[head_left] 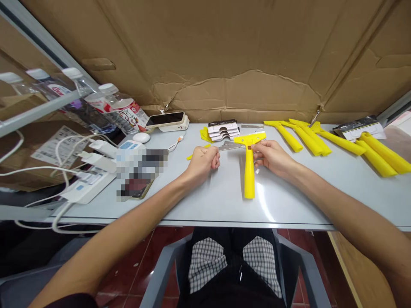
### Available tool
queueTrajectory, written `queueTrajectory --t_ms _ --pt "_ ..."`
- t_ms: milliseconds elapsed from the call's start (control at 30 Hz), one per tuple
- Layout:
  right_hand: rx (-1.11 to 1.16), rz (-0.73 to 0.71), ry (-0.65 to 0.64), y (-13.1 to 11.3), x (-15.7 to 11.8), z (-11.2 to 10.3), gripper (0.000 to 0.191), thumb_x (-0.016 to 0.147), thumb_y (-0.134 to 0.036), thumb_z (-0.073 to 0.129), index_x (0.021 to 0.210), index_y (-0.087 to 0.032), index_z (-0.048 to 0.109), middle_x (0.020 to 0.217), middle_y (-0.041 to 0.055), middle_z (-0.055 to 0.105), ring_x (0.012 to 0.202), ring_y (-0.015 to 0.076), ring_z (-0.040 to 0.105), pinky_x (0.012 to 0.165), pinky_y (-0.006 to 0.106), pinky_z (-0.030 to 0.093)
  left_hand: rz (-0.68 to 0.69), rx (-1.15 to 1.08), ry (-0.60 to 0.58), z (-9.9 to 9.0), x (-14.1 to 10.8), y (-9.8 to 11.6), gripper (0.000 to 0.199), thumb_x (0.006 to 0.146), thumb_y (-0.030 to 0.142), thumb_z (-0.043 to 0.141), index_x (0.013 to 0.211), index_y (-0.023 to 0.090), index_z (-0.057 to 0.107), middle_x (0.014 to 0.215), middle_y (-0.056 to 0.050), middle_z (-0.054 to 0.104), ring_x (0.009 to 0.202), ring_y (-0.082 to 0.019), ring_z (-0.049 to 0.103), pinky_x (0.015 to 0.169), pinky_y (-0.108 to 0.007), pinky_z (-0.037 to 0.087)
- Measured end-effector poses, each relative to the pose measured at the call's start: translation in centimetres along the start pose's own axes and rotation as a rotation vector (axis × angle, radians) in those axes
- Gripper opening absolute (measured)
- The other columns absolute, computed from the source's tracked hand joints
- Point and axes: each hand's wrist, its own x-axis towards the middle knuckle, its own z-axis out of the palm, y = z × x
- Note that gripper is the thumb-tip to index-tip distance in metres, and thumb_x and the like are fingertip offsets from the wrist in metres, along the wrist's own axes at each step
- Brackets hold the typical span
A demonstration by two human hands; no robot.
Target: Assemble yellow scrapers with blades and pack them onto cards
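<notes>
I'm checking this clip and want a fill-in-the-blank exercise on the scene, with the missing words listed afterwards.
1. The person's ____ hand holds a T-shaped yellow plastic scraper.
2. The clear plastic bottles have ____ caps.
3. The large brown sheet behind the pale grey tabletop is made of ____.
4. The long white power strip lies toward the picture's ____ edge.

Missing words: right; white; cardboard; left.
</notes>
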Motion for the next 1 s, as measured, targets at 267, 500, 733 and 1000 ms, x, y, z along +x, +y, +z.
queueTrajectory --t_ms 267,500,733,1000 --pt "0.013 -0.011 -0.024 0.2 0.1 -0.1 0.02 0.076 -0.026 0.089 0.084 -0.015 0.075 0.084 0.0075 0.073 0.066 0.0133 0.062 0.051 0.025 0.055 0.066 0.357 0.027 -1.4 3.2 0.5 0.062 0.102 0.052 0.052 0.049 0.022 0.065 0.044 -0.002 0.044 0.054 -0.017 0.044 0.062 -0.033 0.039" --pt "0.044 -0.055 0.0 -0.5 0.5 -1.2 0.014 0.08 -0.023 0.085 0.084 -0.014 0.074 0.085 0.0079 0.074 0.065 0.0125 0.063 0.054 0.025 0.058 0.132 0.92 0.187 -2.8 9.5 1.9 0.042 0.099 0.049 0.062 0.118 0.015 0.079 0.103 -0.016 0.081 0.114 -0.035 0.068 0.101 -0.042 0.048" --pt "0.064 -0.059 0.013 -1.1 0.5 -1.2 0.01 0.082 -0.019 0.081 0.084 -0.015 0.073 0.085 0.0084 0.074 0.064 0.0136 0.064 0.054 0.027 0.058 0.016 1.002 0.162 -3.6 12.2 1.1 0.042 0.093 0.056 0.071 0.101 0.015 0.079 0.106 -0.023 0.081 0.117 -0.042 0.069 0.102 -0.049 0.05" --pt "0.059 -0.05 0.007 -1.2 0.4 -1.2 0.019 0.078 -0.02 0.084 0.079 -0.019 0.066 0.084 0.008 0.075 0.064 0.0139 0.063 0.054 0.027 0.058 0.105 0.893 0.24 -4.1 11.8 0.1 0.058 0.085 0.041 0.084 0.134 0.017 0.067 0.12 -0.016 0.077 0.13 -0.036 0.061 0.112 -0.046 0.043"
